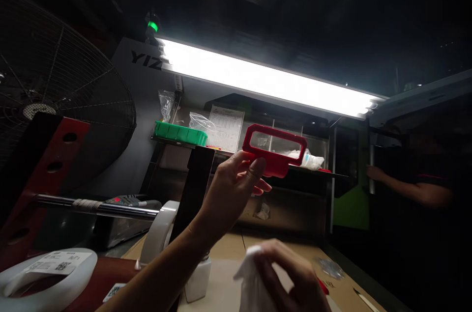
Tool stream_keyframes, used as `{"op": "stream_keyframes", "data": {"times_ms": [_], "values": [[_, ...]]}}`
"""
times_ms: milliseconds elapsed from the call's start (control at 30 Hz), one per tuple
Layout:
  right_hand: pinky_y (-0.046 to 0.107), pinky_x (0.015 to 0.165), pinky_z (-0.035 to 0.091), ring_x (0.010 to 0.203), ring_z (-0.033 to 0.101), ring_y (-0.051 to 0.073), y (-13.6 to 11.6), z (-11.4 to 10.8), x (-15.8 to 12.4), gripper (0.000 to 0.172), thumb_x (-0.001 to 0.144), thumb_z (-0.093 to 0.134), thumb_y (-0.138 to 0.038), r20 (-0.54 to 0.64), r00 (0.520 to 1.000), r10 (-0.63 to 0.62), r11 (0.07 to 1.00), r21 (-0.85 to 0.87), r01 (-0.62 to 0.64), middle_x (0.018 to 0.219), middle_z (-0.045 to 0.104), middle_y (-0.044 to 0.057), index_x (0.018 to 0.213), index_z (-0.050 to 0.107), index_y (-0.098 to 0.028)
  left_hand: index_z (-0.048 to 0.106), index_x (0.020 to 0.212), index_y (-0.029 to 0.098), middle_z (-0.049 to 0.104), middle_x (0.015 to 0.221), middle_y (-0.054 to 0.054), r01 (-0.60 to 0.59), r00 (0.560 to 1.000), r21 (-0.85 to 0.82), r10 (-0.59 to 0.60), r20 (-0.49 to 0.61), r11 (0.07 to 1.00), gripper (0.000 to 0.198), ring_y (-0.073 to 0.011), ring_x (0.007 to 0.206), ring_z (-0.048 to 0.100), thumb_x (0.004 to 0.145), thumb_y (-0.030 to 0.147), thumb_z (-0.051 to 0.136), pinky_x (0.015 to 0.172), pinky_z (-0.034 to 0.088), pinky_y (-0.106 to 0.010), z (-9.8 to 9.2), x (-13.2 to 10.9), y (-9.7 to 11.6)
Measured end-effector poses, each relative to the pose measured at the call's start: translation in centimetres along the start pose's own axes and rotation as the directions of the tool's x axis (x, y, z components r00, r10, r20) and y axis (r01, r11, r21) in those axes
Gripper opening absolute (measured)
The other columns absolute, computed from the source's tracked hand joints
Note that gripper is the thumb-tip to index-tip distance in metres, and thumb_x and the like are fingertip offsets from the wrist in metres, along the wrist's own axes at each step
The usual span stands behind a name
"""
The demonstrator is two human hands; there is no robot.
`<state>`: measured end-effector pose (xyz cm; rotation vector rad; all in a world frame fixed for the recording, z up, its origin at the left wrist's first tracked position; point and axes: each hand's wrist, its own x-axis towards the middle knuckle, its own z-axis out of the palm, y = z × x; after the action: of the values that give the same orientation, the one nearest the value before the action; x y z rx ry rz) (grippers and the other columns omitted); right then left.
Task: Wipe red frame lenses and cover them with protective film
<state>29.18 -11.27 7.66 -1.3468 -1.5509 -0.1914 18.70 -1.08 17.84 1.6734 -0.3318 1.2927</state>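
My left hand (232, 186) is raised toward the lamp and pinches a red plastic frame (275, 151) with a rectangular window, holding it by its lower left corner. Low in the view, my right hand (291, 277) is closed around a white cloth (254, 282) above the bench top (228, 248).
A bright tube lamp (265, 78) runs overhead. A shelf carries a green bin (180, 133), plastic bags and a printed sheet (226, 127). A large fan (55, 86) stands at left, tape rolls (47, 277) below it. Another person's arm (401, 184) reaches in at right.
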Motion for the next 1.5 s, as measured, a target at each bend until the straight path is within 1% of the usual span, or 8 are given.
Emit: {"op": "stream_keyframes", "data": {"times_ms": [167,467,733,933,1100,1200,1400,1500], "values": [[0.024,0.06,0.042,0.069,0.054,0.015,-0.1,1.4,2.5,0.028,0.091,0.05,-0.043,-0.192,0.981,0.014,0.997,0.075,0.0,0.077,0.059,0.001,0.085,0.068,-0.023,0.055,0.089,0.018,0.065,0.08,-0.004,0.068,0.996,0.16,-0.057,-0.075,0.985,0.025,-0.0167,0.062,0.064,0.086,0.043,0.053,0.054,0.05,-0.026,-0.2,-2.3,-2.3],[0.027,0.075,0.046,0.086,0.06,0.018,-0.2,4.6,2.3,0.022,0.089,0.057,-0.037,-0.057,0.987,0.149,0.836,0.541,-0.095,0.091,0.067,0.004,0.099,0.068,-0.022,0.053,0.085,0.021,0.062,0.072,0.001,0.043,0.978,0.483,0.063,-0.2,0.874,0.016,-0.0138,0.06,0.059,0.09,0.036,0.05,0.059,0.045,-0.024,-1.4,-5.1,-5.8],[0.018,0.055,0.04,0.063,0.051,0.01,1.9,5.7,1.4,0.031,0.086,0.061,-0.046,0.001,0.939,0.343,0.731,0.628,-0.268,0.075,0.062,-0.001,0.103,0.059,-0.021,0.05,0.089,0.021,0.06,0.062,0.006,0.021,0.986,0.624,0.089,-0.145,0.781,0.014,-0.0116,0.047,0.056,0.092,0.035,0.048,0.049,0.037,-0.022,-3.1,-5.8,-5.9],[0.017,0.053,0.035,0.059,0.043,0.008,2.1,6.4,0.8,0.034,0.082,0.063,-0.052,0.135,0.905,0.404,0.6,0.708,-0.373,0.068,0.053,-0.004,0.082,0.057,-0.019,0.05,0.084,0.021,0.055,0.058,0.007,0.086,0.993,0.633,-0.011,-0.121,0.769,0.014,-0.0112,0.044,0.05,0.09,0.034,0.05,0.048,0.034,-0.022,-4.2,-5.9,-5.9],[0.02,0.048,0.031,0.052,0.041,0.009,1.7,6.8,-0.9,0.047,0.072,0.066,-0.063,0.47,0.807,0.357,0.41,0.697,-0.588,0.058,0.049,-0.003,0.07,0.06,-0.016,0.049,0.077,0.022,0.043,0.05,0.01,0.165,0.981,0.612,-0.067,-0.179,0.773,0.017,-0.0108,0.044,0.042,0.088,0.034,0.053,0.048,0.03,-0.023,-5.0,-6.7,-5.5],[0.019,0.047,0.028,0.049,0.039,0.006,2.0,7.4,-2.1,0.05,0.064,0.074,-0.061,0.575,0.759,0.305,0.348,0.675,-0.651,0.059,0.048,-0.001,0.065,0.061,-0.013,0.048,0.075,0.023,0.047,0.056,0.008,0.189,0.978,0.551,-0.103,-0.183,0.813,0.019,-0.0111,0.048,0.046,0.088,0.034,0.053,0.05,0.034,-0.023,-5.4,-7.1,-5.5],[0.018,0.047,0.028,0.048,0.039,0.006,2.6,8.2,-4.0,0.041,0.061,0.08,-0.05,0.54,0.768,0.346,0.263,0.73,-0.631,0.055,0.047,-0.002,0.064,0.062,-0.014,0.051,0.08,0.023,0.051,0.059,0.006,0.281,0.955,0.448,-0.199,-0.221,0.849,0.014,-0.0142,0.051,0.049,0.087,0.034,0.053,0.052,0.038,-0.025,-5.9,-8.3,-6.0],[0.02,0.05,0.035,0.053,0.044,0.009,2.3,8.3,-4.8,0.034,0.059,0.081,-0.047,0.388,0.844,0.371,0.316,0.802,-0.507,0.062,0.051,-0.001,0.061,0.065,-0.017,0.054,0.087,0.022,0.053,0.064,0.004,0.308,0.947,0.421,-0.232,-0.223,0.853,0.013,-0.0153,0.056,0.051,0.088,0.035,0.052,0.055,0.038,-0.026,-5.9,-9.4,-6.4]]}}
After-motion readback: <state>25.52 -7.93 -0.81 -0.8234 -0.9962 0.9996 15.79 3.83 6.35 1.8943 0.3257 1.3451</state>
